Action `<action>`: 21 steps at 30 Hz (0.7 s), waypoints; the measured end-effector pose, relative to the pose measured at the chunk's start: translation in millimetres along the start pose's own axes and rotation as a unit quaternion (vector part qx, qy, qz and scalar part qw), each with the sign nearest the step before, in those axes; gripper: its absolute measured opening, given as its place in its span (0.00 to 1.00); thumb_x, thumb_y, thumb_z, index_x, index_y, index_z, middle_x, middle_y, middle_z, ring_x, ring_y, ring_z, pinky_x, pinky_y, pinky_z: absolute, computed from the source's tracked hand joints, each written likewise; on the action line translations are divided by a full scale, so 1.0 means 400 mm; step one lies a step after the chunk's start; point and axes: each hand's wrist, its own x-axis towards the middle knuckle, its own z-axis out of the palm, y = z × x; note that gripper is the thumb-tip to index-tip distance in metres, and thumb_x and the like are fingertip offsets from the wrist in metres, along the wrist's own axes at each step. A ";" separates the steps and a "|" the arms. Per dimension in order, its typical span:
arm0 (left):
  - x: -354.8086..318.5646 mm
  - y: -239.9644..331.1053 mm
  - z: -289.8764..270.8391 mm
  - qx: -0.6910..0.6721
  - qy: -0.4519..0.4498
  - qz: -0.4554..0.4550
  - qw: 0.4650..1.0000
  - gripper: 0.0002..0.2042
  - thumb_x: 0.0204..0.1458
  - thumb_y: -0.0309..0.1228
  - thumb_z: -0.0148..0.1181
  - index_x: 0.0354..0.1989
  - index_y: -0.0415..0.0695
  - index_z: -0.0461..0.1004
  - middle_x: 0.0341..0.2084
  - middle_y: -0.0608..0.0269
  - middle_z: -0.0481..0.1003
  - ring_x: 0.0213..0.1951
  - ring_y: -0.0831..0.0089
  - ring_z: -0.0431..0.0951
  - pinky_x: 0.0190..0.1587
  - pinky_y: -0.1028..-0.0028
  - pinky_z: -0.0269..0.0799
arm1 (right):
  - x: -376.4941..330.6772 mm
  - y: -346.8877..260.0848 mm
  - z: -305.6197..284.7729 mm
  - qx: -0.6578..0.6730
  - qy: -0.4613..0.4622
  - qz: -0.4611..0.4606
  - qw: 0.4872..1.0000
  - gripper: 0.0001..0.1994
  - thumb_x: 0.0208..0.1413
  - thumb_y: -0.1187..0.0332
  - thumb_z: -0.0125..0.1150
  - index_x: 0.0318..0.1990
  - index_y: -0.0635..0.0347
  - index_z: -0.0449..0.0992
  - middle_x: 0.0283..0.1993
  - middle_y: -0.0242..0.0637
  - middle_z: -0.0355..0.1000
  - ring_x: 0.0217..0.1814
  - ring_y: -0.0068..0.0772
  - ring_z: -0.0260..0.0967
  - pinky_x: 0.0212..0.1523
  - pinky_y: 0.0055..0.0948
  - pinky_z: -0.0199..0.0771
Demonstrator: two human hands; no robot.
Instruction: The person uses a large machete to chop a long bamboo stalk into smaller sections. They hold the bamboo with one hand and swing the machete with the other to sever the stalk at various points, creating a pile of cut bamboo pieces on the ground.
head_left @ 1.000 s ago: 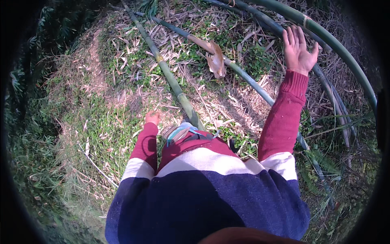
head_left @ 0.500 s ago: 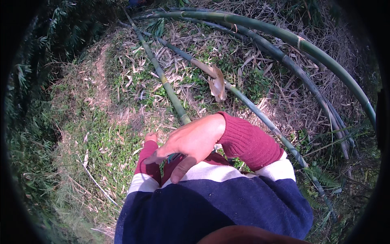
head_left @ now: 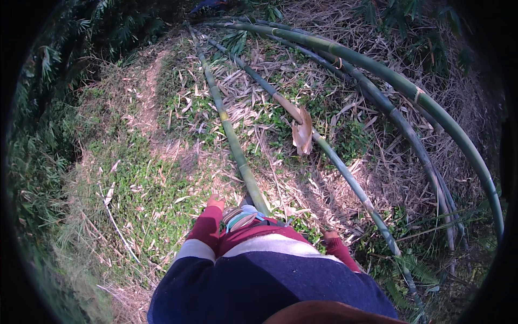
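My left hand (head_left: 216, 202) hangs low by my left hip, beyond a maroon cuff. My right hand (head_left: 330, 235) is down at my right side, mostly hidden by its sleeve. The fingers of both are too small and foreshortened to read. A bundle of tan and light blue strips (head_left: 242, 218) is at my waist, close to the left hand. Straight ahead, a green bamboo pole (head_left: 234, 141) lies on the ground, its near end reaching my body. To its right runs a thinner bamboo pole (head_left: 350, 181), with a dry tan sheath (head_left: 303, 134) around it.
Several thick bamboo poles (head_left: 391, 81) curve along the far and right side. Dry leaves (head_left: 248, 108) and low green plants (head_left: 145, 194) cover the ground. Dark foliage (head_left: 43, 119) stands at the left. A blue object (head_left: 209, 5) shows at the far edge.
My right hand was raised in front of my chest with its fingers apart; it has dropped to my right side. The view has shifted, so the poles appear lower and farther right.
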 end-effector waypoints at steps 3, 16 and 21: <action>-0.023 0.083 -0.045 0.023 -0.011 0.036 0.999 0.26 0.50 0.34 0.67 0.58 0.40 0.70 0.34 0.50 0.80 0.36 0.63 0.80 0.43 0.65 0.76 | 0.011 0.176 0.012 -0.316 -0.054 -0.120 0.939 0.19 0.68 0.54 0.43 0.62 0.43 0.72 0.42 0.52 0.79 0.40 0.50 0.79 0.37 0.48 0.78; -0.088 0.033 -0.068 0.022 -0.006 0.008 1.000 0.29 0.50 0.39 0.67 0.61 0.46 0.65 0.37 0.47 0.79 0.42 0.54 0.80 0.49 0.60 0.74 | 0.036 -0.058 0.150 0.136 -0.041 -0.130 0.981 0.13 0.63 0.63 0.60 0.49 0.61 0.77 0.39 0.42 0.81 0.29 0.35 0.78 0.29 0.34 0.79; -0.079 -0.116 -0.154 0.018 0.098 -0.014 0.995 0.32 0.47 0.38 0.67 0.62 0.46 0.64 0.37 0.47 0.78 0.42 0.50 0.79 0.49 0.57 0.74 | 0.000 -0.091 0.219 0.108 -0.089 -0.103 0.985 0.15 0.62 0.63 0.61 0.51 0.61 0.78 0.40 0.41 0.80 0.31 0.37 0.77 0.29 0.37 0.80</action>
